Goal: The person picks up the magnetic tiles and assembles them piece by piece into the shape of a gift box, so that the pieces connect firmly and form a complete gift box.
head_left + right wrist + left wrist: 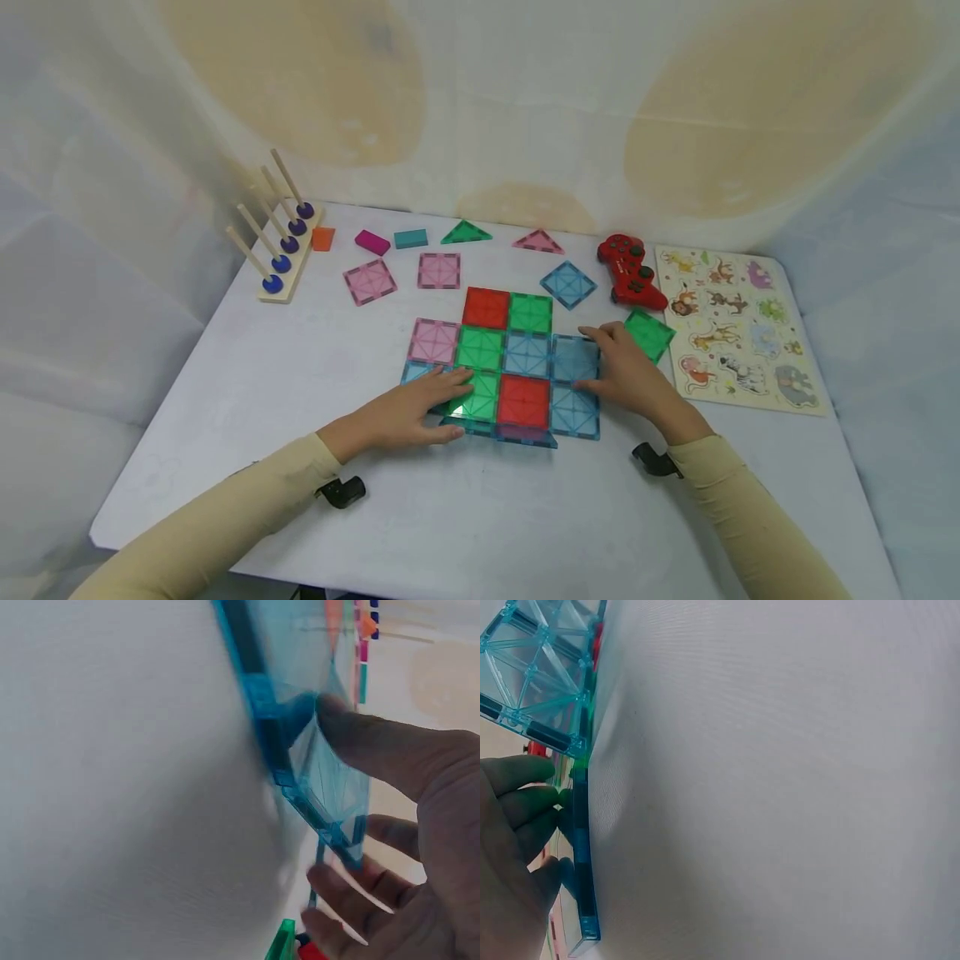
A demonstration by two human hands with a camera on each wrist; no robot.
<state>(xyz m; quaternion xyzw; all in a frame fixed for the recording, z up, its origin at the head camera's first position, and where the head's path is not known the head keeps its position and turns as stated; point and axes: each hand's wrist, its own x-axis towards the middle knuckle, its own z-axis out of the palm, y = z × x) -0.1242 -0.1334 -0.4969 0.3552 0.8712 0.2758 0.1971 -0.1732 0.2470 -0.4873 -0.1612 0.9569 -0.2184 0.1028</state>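
A patchwork of translucent square magnetic tiles lies in the middle of the table, including a red tile (523, 402), a pink tile (434, 341) and a green tile (480, 348). My left hand (408, 408) rests over its lower left part with fingers extended, partly covering a blue tile (416, 372). At the right side my right hand (628, 375) holds a blue tile (575, 358) between thumb and fingers. In the right wrist view that blue tile (341, 787) looks tilted up. Two tiles at the front edge, one a blue tile (525, 436), stand tilted.
Loose pink tiles (370, 282), a blue tile (568, 285), a green tile (649, 335) and triangles (467, 232) lie around. A peg stand (296, 271) and small blocks (410, 239) are back left. A red game controller (632, 273) and animal puzzle board (738, 329) are right.
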